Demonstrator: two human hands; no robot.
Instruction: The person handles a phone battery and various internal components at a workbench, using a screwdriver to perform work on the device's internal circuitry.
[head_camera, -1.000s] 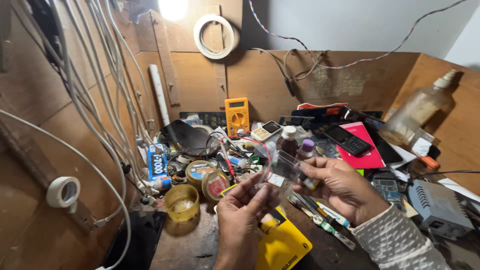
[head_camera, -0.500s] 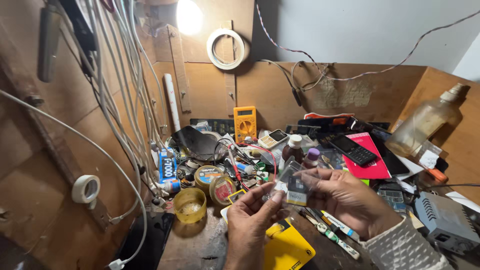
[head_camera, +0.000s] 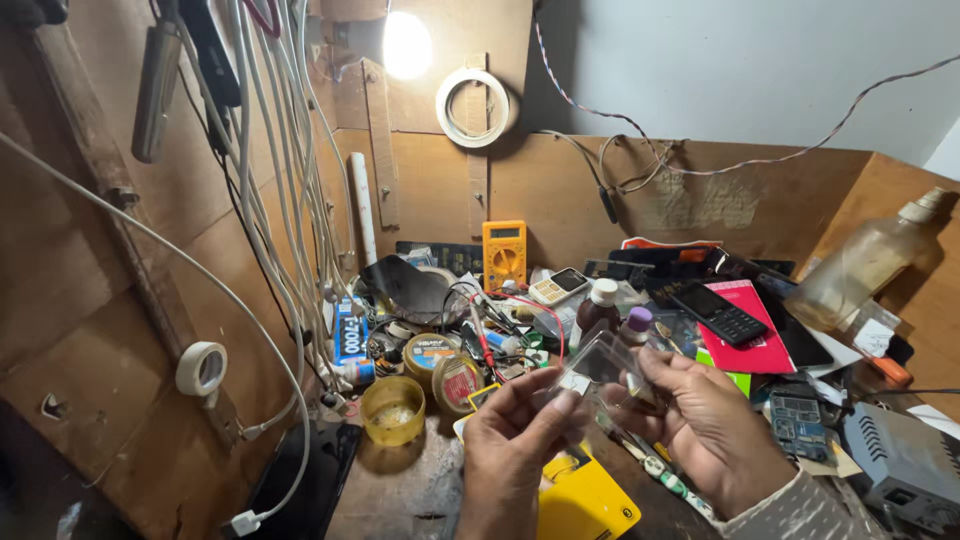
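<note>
My left hand (head_camera: 510, 450) and my right hand (head_camera: 705, 425) together hold a small clear plastic bag (head_camera: 600, 368) with a little white piece inside, raised above the cluttered wooden bench (head_camera: 420, 495). The left thumb and fingers pinch the bag's lower left corner. The right fingers grip its right edge. Just under the hands lie a flat yellow box (head_camera: 585, 500) and a few thin tools (head_camera: 655, 470).
A yellow multimeter (head_camera: 503, 255) leans at the back wall. Round tins (head_camera: 440, 365), a yellow plastic cup (head_camera: 392, 410), two small bottles (head_camera: 600, 308), a black keypad phone (head_camera: 717, 312) on a red notebook (head_camera: 765, 345), a tilted glass bottle (head_camera: 865, 265), hanging white cables (head_camera: 290, 200) and tape rolls (head_camera: 472, 108) surround the hands.
The view has shifted so the bench sits further right and lower. Both hands keep hold of the clear bag, which stays raised in front of me.
</note>
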